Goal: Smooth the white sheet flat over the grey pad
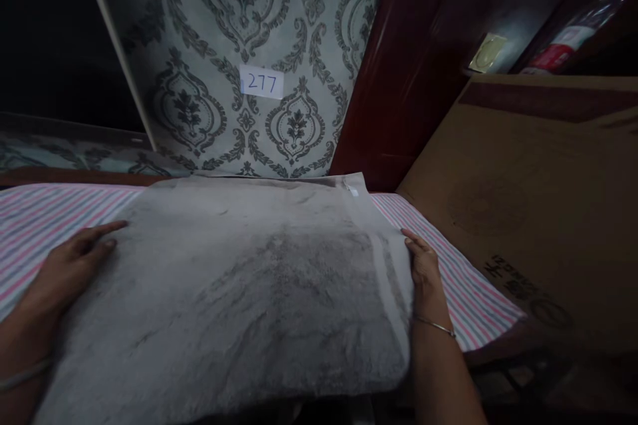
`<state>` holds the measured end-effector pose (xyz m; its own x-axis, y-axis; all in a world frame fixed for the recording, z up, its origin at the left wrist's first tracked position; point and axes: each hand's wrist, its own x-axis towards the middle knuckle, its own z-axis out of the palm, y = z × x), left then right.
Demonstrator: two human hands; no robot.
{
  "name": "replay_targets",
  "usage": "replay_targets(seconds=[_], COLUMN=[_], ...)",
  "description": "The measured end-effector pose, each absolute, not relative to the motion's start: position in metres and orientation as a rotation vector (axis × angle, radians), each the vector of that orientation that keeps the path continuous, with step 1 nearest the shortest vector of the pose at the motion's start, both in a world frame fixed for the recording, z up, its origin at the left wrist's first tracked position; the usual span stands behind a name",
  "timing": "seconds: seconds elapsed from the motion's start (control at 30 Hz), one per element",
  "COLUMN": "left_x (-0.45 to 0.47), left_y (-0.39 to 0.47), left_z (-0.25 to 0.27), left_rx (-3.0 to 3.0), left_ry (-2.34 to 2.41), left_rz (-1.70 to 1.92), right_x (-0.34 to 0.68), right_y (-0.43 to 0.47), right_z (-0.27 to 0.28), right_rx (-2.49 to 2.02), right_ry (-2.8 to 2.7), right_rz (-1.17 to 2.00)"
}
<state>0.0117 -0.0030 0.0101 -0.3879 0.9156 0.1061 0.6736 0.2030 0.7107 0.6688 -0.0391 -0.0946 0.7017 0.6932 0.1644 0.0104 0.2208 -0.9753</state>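
Note:
A large, soft-looking grey cloth [279, 279] with darker smudged patterns spreads across the middle of the head view. Its far edge lies over a striped cover, while the near edge droops toward me. A lighter band runs down its right side, and a small white tag shows at the far right corner. My left hand [80, 259] grips the left edge, with thumb and index finger on top. On the opposite edge, my right hand [423, 262] is closed, its fingertips at the border and the rest of its fingers partly hidden.
Beneath lies a pink, white and grey striped cover [478, 309]. A big cardboard box [538, 199] stands at the right, with a red-labelled bottle [563, 50] behind it. Behind are a patterned wall with a paper marked 277 [262, 82], a dark panel and dark-red woodwork.

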Motion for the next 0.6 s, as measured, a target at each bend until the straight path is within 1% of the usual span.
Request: replay_targets(seconds=[0.2, 0.33, 0.43, 0.6], left_x=[-0.002, -0.015, -0.02, -0.009], left_y=[0.01, 0.023, 0.03, 0.022], left_z=[-0.003, -0.015, -0.019, -0.004], left_rx=[1.838, 1.896, 1.851, 1.914], left_ry=[2.153, 2.09, 2.034, 2.14], left_rz=[0.88, 0.843, 0.83, 0.858], right_x=[0.669, 0.672, 0.671, 0.66], right_y=[-0.042, -0.041, -0.04, -0.043], right_z=[-0.091, -0.093, -0.094, -0.075], right_rx=[-1.341, -1.43, -1.494, -1.652], right_ry=[-0.803, -0.928, -1.013, -1.104], right_rz=[0.598, 0.595, 0.53, 0.322])
